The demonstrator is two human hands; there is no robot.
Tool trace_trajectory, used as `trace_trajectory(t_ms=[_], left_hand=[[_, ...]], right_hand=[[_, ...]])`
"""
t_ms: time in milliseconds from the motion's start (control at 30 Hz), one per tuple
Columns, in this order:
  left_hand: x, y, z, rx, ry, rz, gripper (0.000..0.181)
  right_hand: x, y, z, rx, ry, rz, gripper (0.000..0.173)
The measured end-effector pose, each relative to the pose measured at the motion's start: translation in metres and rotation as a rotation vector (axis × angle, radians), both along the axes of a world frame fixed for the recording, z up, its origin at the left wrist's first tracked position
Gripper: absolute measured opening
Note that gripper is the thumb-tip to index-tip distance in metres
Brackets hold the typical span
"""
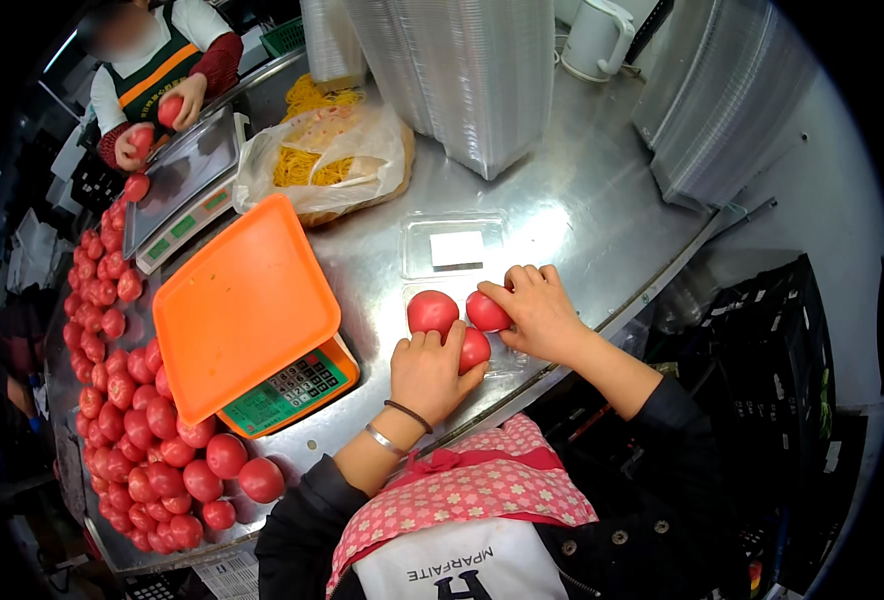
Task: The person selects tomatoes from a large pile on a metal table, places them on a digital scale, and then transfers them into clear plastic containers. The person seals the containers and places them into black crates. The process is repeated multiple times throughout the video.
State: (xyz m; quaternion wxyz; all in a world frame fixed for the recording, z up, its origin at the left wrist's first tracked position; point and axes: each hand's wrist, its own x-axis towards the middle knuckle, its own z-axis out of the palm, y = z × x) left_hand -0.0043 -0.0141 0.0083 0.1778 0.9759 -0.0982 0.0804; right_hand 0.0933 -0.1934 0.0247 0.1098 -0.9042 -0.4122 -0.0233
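Observation:
Three tomatoes sit close together at a clear plastic clamshell box [453, 244], whose far half lies flat with a white label on it. My left hand [430, 371] is closed around the near tomato [475, 351]. In my right hand [535, 311] is the right tomato [487, 310]. Between and beyond them, the larger tomato [433, 313] rests at the left, next to my left fingers. How far each tomato sits inside the box's near half is hard to tell, as my hands cover part of it.
An orange tray [250, 307] tops a digital scale [288, 394] at left, beside a large tomato pile [141, 450]. Beyond stand a bag of yellow bands [329, 157], stacked clear containers [464, 75] and a white kettle [597, 41]. A co-worker [160, 75] holds tomatoes by another scale [186, 202].

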Motion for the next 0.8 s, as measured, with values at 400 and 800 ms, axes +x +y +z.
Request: trace_trajectory(t_ms=[400,800], left_hand=[[-0.007,0.006,0.001,-0.112,0.065,0.011,0.052],[0.003,0.014,0.019,-0.191,0.064,-0.019,0.051]], right_hand=[[0.016,-0.012,0.000,0.162,0.128,0.027,0.066],[0.046,-0.013,-0.056,0.538,0.601,-0.509,0.053]])
